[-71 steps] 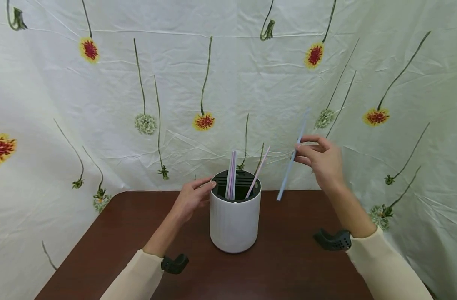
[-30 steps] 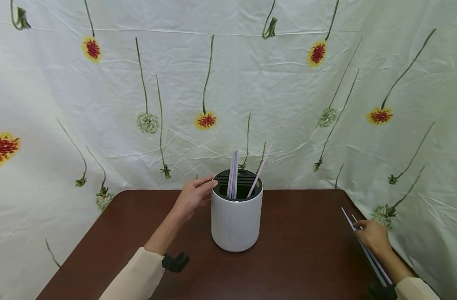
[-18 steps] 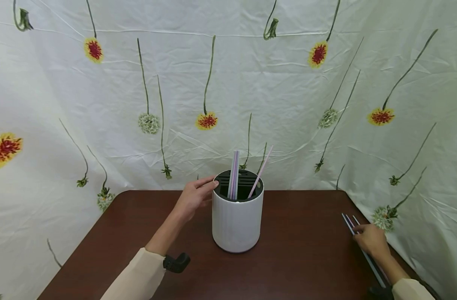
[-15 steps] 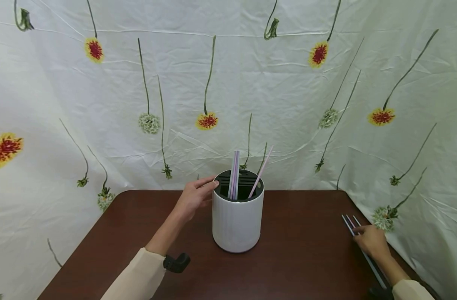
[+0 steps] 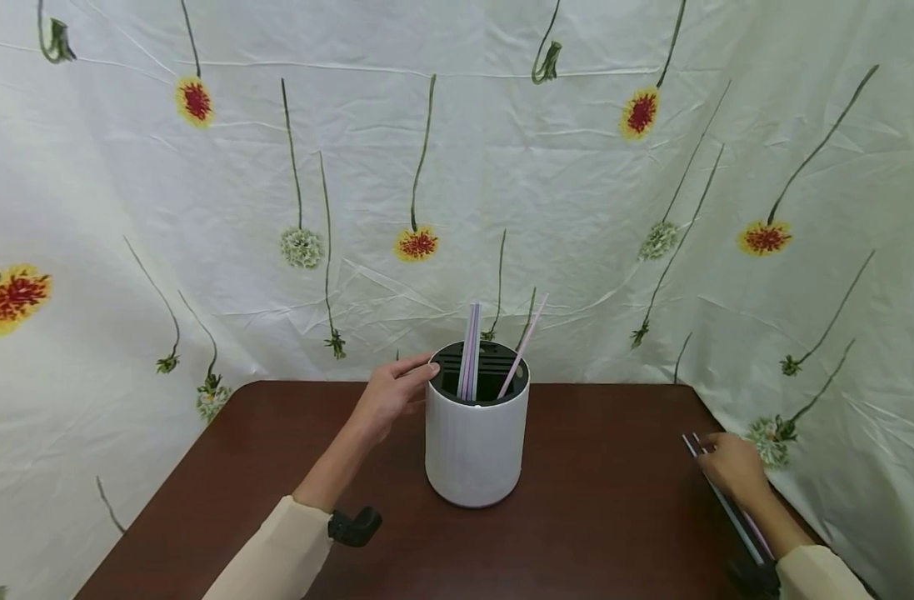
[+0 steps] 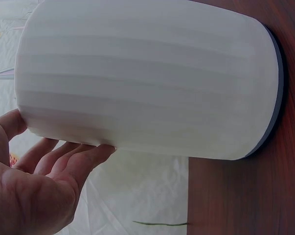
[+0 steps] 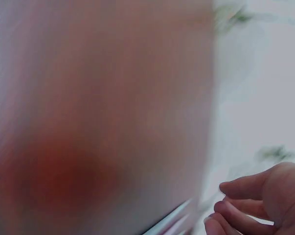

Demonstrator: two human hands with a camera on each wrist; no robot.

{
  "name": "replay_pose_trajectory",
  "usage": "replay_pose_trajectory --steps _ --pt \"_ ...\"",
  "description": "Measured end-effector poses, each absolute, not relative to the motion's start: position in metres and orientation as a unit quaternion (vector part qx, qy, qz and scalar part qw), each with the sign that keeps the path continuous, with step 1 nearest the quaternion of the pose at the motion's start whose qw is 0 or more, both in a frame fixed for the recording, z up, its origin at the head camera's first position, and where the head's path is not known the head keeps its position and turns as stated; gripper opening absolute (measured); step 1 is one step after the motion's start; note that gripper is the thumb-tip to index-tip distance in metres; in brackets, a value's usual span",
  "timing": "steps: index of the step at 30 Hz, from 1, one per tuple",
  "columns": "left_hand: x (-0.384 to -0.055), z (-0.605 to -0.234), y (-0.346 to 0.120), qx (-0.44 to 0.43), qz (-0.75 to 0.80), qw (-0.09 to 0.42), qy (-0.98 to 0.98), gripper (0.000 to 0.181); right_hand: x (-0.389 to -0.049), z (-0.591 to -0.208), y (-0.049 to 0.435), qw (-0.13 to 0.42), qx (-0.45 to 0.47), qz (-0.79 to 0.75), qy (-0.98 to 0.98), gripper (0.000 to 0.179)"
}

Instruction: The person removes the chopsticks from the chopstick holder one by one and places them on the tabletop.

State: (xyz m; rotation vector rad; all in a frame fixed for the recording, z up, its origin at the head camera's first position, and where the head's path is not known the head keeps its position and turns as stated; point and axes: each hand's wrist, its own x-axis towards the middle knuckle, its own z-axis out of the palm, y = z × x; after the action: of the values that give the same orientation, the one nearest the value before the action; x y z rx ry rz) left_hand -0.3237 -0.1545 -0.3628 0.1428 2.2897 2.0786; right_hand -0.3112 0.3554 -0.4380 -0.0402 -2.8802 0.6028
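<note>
A white cylindrical utensil holder (image 5: pixel 476 454) with a dark slotted top stands upright on the table. My left hand (image 5: pixel 391 390) holds its left side, thumb at the rim and fingers against the outer wall, as the left wrist view shows on the holder (image 6: pixel 152 83). Several pale purple and bluish straws (image 5: pixel 468 350) stand in it, and a pink straw (image 5: pixel 522 348) leans right. At the table's right edge my right hand (image 5: pixel 732 468) is over long straws (image 5: pixel 726 500) lying there. Thumb and fingers pinch a straw, which is blurred in the right wrist view.
The dark brown table (image 5: pixel 591 517) has its right edge beside the lying straws. A white cloth with printed flowers (image 5: pixel 367 183) hangs behind and at both sides. Each wrist carries a black camera mount (image 5: pixel 354 527).
My right hand first held a bluish straw up beside the holder, then went down to the straws at the right edge; it has just shifted slightly up there. The left hand stays on the holder.
</note>
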Motion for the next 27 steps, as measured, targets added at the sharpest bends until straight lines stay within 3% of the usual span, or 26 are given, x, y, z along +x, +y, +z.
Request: replay_pose_trajectory --steps 6,13,27 --pt "-0.326 -0.362 -0.154 0.046 0.673 0.021 0.738 0.053 -0.313 -0.379 0.293 0.126 0.034 0.321 -0.938 0.031" --pt "-0.327 -0.360 -0.152 0.045 0.674 0.025 0.737 0.053 -0.310 -0.327 0.226 0.068 0.063 0.514 -0.853 0.034" --pt "-0.328 -0.364 -0.156 0.054 0.672 0.030 0.738 0.054 -0.318 -0.318 0.142 0.033 0.103 0.641 -0.760 0.032"
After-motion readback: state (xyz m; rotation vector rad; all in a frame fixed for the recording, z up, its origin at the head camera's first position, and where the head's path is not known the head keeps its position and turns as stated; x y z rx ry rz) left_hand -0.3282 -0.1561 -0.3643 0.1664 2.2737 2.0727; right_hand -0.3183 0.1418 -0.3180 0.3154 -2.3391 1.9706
